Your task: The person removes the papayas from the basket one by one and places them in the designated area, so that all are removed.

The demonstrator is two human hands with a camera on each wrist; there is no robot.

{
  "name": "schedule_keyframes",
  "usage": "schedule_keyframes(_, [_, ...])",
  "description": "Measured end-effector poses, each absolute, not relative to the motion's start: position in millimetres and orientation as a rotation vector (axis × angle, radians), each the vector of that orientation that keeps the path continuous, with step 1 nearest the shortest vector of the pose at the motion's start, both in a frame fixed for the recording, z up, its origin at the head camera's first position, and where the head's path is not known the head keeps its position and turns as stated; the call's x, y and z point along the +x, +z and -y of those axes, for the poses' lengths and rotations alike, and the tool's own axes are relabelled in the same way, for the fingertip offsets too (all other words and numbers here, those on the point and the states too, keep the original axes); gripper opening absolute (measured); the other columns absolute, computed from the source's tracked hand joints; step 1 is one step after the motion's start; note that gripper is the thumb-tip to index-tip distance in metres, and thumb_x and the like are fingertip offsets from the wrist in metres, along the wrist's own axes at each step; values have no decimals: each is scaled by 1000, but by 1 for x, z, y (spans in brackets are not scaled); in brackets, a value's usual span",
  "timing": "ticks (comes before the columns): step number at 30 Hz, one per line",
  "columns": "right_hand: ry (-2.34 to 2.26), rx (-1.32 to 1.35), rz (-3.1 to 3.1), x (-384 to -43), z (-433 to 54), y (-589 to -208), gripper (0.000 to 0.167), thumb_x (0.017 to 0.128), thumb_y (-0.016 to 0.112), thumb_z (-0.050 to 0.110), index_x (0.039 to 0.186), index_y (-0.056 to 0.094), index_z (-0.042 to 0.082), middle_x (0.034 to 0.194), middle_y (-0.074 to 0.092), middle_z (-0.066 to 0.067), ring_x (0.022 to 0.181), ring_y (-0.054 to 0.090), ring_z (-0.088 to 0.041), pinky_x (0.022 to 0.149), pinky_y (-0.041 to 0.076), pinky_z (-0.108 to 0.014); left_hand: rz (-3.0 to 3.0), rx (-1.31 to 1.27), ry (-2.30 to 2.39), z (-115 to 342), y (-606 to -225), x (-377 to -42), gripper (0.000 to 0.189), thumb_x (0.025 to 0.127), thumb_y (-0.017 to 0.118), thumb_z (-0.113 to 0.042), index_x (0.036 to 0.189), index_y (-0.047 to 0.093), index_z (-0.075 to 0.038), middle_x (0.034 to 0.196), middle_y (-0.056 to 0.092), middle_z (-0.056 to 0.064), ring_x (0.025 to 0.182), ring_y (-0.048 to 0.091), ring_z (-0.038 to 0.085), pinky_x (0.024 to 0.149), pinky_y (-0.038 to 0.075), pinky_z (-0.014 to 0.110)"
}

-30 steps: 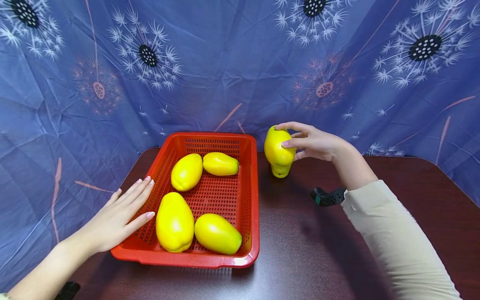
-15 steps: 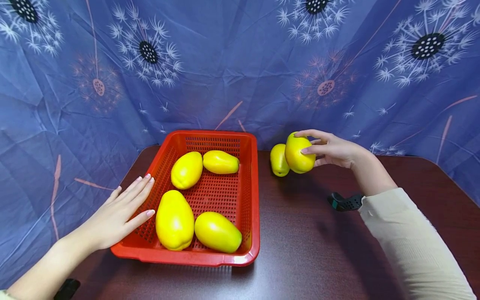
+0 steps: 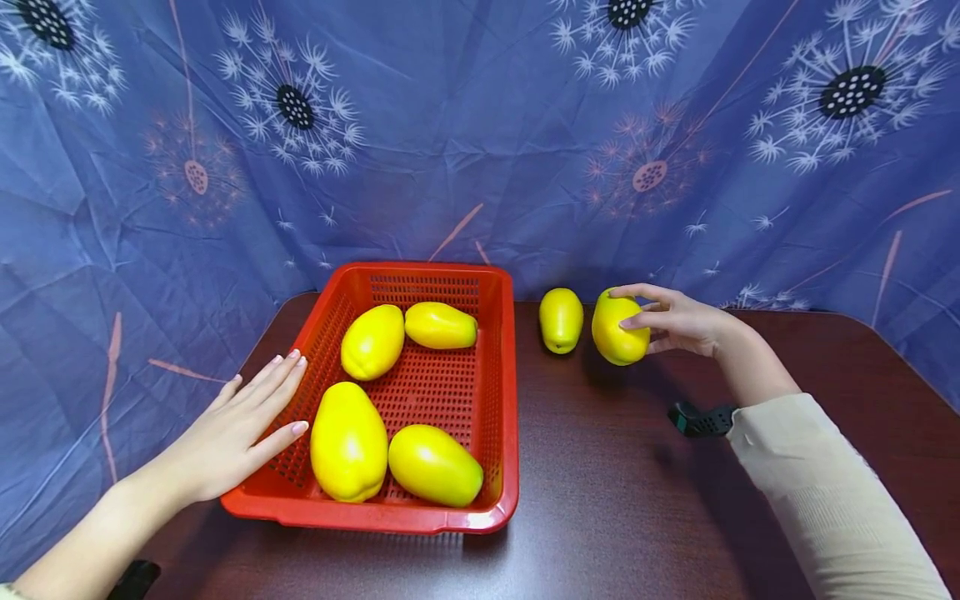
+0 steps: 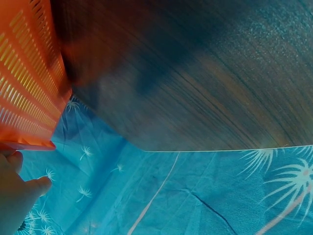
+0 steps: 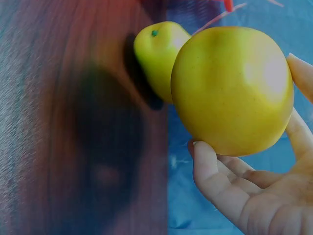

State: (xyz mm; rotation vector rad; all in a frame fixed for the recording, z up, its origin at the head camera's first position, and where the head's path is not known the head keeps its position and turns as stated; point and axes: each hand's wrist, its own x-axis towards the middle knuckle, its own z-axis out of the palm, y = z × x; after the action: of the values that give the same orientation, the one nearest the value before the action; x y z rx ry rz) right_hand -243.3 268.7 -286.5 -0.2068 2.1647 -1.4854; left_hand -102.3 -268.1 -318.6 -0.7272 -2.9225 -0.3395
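Head view shows me the dark worktop (image 3: 592,483), a red basket (image 3: 360,518) toward its left edge. I see the left hand (image 3: 225,442) straight-fingered on the basket's left side; the right hand (image 3: 678,321), fingers half curled, grips a yellow fruit (image 3: 613,340) near the worktop's far edge, beside a second fruit (image 3: 560,321). Four other fruits (image 3: 348,442) lie in the basket.

I see the left hand (image 3: 228,433) stretched out, fingers (image 3: 285,386) straight, thumb (image 3: 277,442) apart; the right hand (image 3: 686,323), beyond a pale sleeve (image 3: 832,492), curls in a grip.
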Motion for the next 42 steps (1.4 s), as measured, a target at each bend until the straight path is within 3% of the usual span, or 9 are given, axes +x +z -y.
schedule_keyframes(8, [-1490, -206, -2170, -242, -277, -309, 60, 90, 59, 17, 143, 30, 12, 138, 25, -25, 101, 53, -27, 81, 50, -41, 2911, -726, -345, 268, -319, -102, 68, 94, 51, -38, 149, 22, -10, 154, 18, 10, 142, 7, 23, 108, 2, 57])
schedule_keyframes(18, [-1550, -159, -2134, -244, -279, -330, 56, 89, 60, 17, 140, 35, 16, 135, 30, -24, 98, 55, -25, 80, 49, -41, 2903, -736, -329, 269, -320, -102, 68, 94, 51, -38, 149, 23, -9, 154, 18, 11, 142, 5, 22, 108, 1, 57])
schedule_keyframes(28, [-1550, -58, -2120, -250, -279, -335, 65, 88, 60, 18, 145, 30, 13, 139, 29, -18, 96, 55, -24, 82, 48, -41, 2922, -720, -332, 268, -318, -102, 68, 94, 50, -39, 149, 23, -9, 154, 18, 10, 142, 6, 23, 108, 2, 57])
schedule_keyframes(42, [-1503, -135, -2175, -269, -280, -336, 66, 92, 51, 15, 149, 19, 10, 150, 16, -21, 115, 39, -31, 87, 45, -40, 2900, -743, -326, 270, -319, -103, 68, 94, 51, -38, 149, 22, -10, 154, 19, 11, 142, 7, 23, 108, 1, 56])
